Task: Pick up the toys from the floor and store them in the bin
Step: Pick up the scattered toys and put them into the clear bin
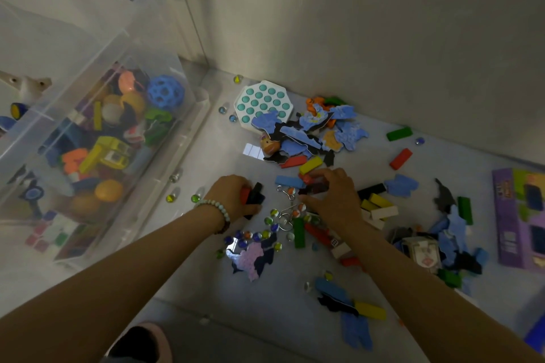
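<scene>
With the bin (97, 132) close by, left hand (236, 194) clutches gathered blocks (253, 194) while right hand (333, 194) curls, fingers closing over more blocks (309, 178) on the floor (206, 156).

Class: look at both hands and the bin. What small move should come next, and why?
Probably the left hand should carry its blocks left and drop them into the bin. It already grips red and black blocks, and the bin stands open just beside it, while the right hand is only now closing on blocks on the floor.
</scene>
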{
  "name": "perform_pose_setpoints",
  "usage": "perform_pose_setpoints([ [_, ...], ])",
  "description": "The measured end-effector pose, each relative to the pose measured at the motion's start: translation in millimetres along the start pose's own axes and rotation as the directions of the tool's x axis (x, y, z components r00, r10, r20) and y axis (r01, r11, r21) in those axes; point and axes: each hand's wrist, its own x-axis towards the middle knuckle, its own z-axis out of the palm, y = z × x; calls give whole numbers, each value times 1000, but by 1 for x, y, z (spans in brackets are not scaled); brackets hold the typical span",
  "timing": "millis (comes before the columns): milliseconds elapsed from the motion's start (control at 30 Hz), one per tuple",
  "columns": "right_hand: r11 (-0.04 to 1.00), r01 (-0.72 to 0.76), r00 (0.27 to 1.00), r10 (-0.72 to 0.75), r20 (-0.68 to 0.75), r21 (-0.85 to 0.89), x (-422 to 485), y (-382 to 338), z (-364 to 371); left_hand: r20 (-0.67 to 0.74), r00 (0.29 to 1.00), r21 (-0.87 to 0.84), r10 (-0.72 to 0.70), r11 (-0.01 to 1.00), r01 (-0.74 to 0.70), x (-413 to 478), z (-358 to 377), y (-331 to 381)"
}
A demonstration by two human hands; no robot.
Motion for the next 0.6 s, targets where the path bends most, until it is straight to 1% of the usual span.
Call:
perform_pose_setpoints([
  [133,990,6,1000,-2,-27,140,-3,-3,0,-9,999,-139,-43,989,42,0,-6,0],
  [233,985,8,998,3,-61,174,-4,-4,1,-1,999,-266,-53,963,51,0,-7,3],
  [300,982,-19,997,33,-76,188,-2,-5,0,5,998,-346,-57,937,55,2,-4,5],
  [467,965,-105,992,118,-43,242,4,-4,-1,83,993,-580,-81,806,114,7,1,11],
  [600,932,-171,980,193,-38,318,8,-3,-2,137,986,-689,-95,706,163,10,5,20],
])
